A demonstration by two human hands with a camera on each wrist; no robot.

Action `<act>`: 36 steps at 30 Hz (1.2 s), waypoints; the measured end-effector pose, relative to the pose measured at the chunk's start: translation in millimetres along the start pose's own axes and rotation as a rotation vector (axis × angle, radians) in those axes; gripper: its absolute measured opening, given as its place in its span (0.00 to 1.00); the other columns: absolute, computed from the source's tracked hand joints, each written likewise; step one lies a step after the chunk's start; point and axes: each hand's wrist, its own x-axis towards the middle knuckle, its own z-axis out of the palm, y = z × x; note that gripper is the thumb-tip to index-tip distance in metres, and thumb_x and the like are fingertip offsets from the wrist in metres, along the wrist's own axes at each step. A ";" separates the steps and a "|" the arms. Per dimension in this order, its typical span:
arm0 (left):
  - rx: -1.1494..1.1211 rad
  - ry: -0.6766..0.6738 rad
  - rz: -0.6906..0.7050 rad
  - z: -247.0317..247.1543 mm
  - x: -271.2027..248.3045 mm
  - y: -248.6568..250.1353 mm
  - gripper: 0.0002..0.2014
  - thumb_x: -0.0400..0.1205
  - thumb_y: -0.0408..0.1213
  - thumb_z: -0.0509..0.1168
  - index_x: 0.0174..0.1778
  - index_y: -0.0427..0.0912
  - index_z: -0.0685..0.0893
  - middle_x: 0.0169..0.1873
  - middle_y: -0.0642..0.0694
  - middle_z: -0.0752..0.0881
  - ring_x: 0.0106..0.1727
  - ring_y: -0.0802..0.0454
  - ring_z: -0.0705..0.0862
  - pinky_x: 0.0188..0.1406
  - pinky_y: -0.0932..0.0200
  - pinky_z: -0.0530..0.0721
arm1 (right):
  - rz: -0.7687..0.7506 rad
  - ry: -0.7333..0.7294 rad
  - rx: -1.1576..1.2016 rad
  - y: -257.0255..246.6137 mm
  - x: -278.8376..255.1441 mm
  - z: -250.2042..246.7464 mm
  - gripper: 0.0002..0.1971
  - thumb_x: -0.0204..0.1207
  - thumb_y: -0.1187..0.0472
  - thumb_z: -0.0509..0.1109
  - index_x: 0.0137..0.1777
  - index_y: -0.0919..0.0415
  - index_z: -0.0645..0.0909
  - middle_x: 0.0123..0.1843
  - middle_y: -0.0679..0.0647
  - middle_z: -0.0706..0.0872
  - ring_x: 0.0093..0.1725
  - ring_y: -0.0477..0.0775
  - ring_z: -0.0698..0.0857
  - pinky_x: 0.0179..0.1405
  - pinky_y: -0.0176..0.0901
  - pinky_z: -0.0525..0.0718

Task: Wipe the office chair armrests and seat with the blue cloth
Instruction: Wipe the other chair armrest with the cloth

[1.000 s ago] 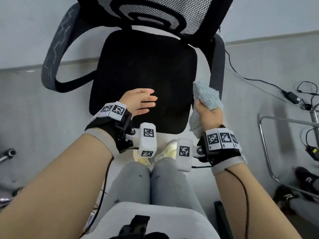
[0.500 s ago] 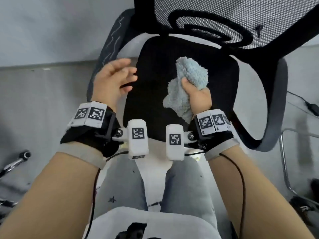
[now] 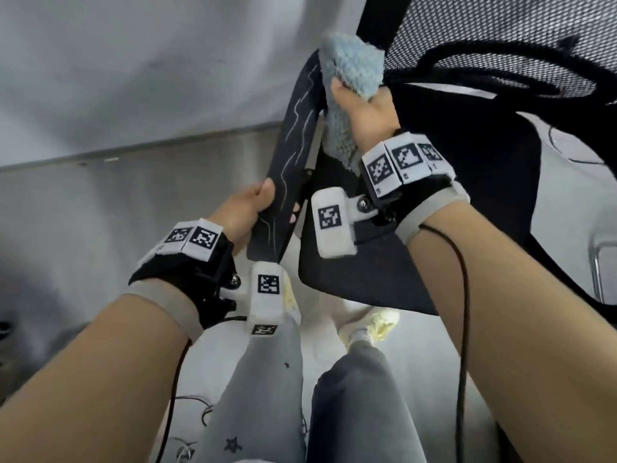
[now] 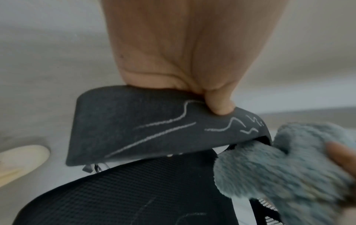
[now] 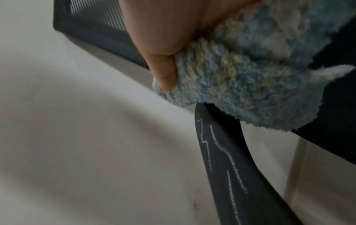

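A black office chair with a mesh back (image 3: 500, 38) and dark seat (image 3: 444, 202) stands in front of me. Its left armrest (image 3: 293, 155) is dark grey with white chalk-like squiggles (image 4: 169, 130). My left hand (image 3: 248, 208) grips the near end of this armrest, thumb on top (image 4: 219, 105). My right hand (image 3: 364, 101) holds the bunched fluffy blue cloth (image 3: 350, 71) and presses it on the armrest's far end by the backrest (image 5: 240, 85). The armrest (image 5: 227, 167) runs out from under the cloth.
A pale wall (image 3: 133, 68) and grey floor (image 3: 100, 202) lie to the left. My legs in grey trousers (image 3: 267, 379) and a pale shoe (image 3: 370, 324) are below the chair. A metal frame (image 3: 601, 262) shows at the right edge.
The chair has swung right in view. My left hand has closed on the left armrest, and my right hand has carried the cloth from above the seat to the armrest's far end.
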 end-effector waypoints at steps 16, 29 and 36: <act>-0.182 -0.101 -0.069 -8.2 11.6 -12.0 0.12 0.86 0.39 0.51 0.47 0.39 0.79 0.26 0.45 0.88 0.23 0.54 0.87 0.24 0.62 0.86 | -0.332 -0.318 -0.500 78.7 -21.0 -5.2 0.15 0.75 0.71 0.64 0.61 0.68 0.80 0.59 0.61 0.79 0.60 0.41 0.81 0.58 0.30 0.75; -0.151 -0.164 -0.068 -12.2 4.7 -19.5 0.18 0.85 0.46 0.49 0.55 0.38 0.79 0.29 0.46 0.90 0.29 0.55 0.89 0.29 0.63 0.86 | -0.270 -0.173 -0.847 40.7 9.8 3.9 0.17 0.80 0.56 0.59 0.63 0.63 0.78 0.63 0.64 0.83 0.63 0.64 0.81 0.53 0.46 0.77; -0.159 -0.107 -0.057 -6.5 -0.5 -28.7 0.19 0.85 0.49 0.50 0.55 0.39 0.79 0.26 0.47 0.90 0.26 0.55 0.87 0.31 0.64 0.87 | -0.347 -0.169 -0.979 17.1 20.0 3.0 0.19 0.79 0.53 0.55 0.69 0.50 0.73 0.65 0.62 0.82 0.62 0.65 0.81 0.55 0.48 0.78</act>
